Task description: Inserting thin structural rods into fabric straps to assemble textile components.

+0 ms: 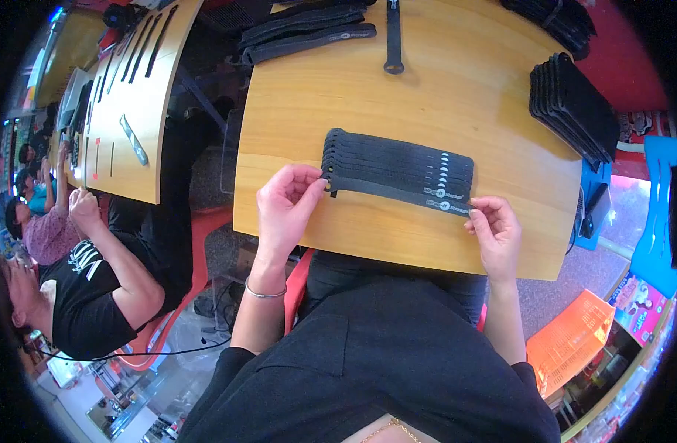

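Observation:
A black hook-and-loop strap [397, 195] with white print lies at the near side of a fanned row of matching straps [386, 156] on the wooden table. My left hand [288, 208] pinches the strap's left end between thumb and fingertips, close to the rounded ends of the row. At the other end, my right hand [496, 235] pinches the strap's right tip. The strap stretches nearly straight between both hands, slanting slightly down to the right. The straps in the row overlap, so mostly their edges and white marks show.
A single black strap [394, 40] lies at the table's far edge. Strap bundles [309, 33] sit far left, and a tall stack [572, 107] stands on the right. An orange basket [571, 341] is below right. At left, a person [106, 284] sits by another table [142, 103].

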`<state>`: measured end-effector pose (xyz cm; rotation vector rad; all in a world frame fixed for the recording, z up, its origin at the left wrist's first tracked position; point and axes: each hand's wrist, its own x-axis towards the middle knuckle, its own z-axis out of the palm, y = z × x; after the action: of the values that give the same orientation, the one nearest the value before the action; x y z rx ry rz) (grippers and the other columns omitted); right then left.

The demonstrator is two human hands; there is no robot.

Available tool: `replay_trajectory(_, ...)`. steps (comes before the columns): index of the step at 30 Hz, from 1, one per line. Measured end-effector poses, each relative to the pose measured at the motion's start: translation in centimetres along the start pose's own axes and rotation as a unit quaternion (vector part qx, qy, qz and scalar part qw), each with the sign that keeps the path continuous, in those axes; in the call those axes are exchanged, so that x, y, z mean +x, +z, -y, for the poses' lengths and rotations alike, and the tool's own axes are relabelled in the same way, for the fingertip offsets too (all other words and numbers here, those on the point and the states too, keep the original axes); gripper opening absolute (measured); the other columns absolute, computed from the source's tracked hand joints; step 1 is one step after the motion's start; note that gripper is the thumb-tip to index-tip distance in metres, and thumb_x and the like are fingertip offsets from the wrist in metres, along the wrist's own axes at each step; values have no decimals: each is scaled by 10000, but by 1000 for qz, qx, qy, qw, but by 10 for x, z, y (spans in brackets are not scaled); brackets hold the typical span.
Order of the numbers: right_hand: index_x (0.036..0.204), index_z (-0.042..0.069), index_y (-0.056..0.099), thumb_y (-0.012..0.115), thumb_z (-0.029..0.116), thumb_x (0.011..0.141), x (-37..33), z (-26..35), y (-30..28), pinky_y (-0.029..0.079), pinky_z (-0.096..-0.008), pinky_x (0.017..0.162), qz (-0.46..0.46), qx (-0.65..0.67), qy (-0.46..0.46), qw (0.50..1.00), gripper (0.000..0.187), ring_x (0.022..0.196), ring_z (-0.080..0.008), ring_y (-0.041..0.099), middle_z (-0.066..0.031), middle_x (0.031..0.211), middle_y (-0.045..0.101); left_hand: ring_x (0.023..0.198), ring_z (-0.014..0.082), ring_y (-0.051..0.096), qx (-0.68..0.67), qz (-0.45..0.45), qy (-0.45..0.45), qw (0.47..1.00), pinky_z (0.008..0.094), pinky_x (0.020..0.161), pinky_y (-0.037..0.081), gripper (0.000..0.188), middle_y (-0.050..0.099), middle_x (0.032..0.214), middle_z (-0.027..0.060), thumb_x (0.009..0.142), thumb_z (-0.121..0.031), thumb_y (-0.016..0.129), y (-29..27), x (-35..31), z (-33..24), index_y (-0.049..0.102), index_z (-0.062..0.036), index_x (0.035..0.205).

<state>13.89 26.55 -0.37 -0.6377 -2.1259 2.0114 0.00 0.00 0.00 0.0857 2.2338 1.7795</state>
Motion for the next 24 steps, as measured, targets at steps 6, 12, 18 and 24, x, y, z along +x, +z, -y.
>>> replay_trajectory(6,1001,16,553,571,17,872,2,0,5,437,-176,604,-12,9,-3,1000,130,665,-52,523,-5,816,543,658,42,577,12,-14,12,1000,171,593,468,62,631,756,18,808,31,627,0,1,8,615,20,868)
replay_trajectory(12,988,12,559,602,-28,838,1,0,5,471,-184,609,-31,18,1,999,162,686,-43,526,1,824,557,658,49,576,50,-37,36,997,185,590,469,64,625,746,23,792,38,635,3,2,15,624,16,851)
replay_trajectory(18,986,14,555,609,-33,831,2,-1,8,470,-180,602,-40,17,2,999,171,691,-44,530,0,815,558,653,65,582,66,-50,43,996,193,593,472,70,622,746,35,783,45,636,4,2,16,625,13,845)
replay_trajectory(24,979,16,553,614,-32,826,3,-2,8,480,-184,605,-44,9,0,999,171,691,-45,535,-1,813,562,646,73,586,87,-59,57,993,199,587,473,78,619,736,44,773,47,639,6,3,17,623,14,843)
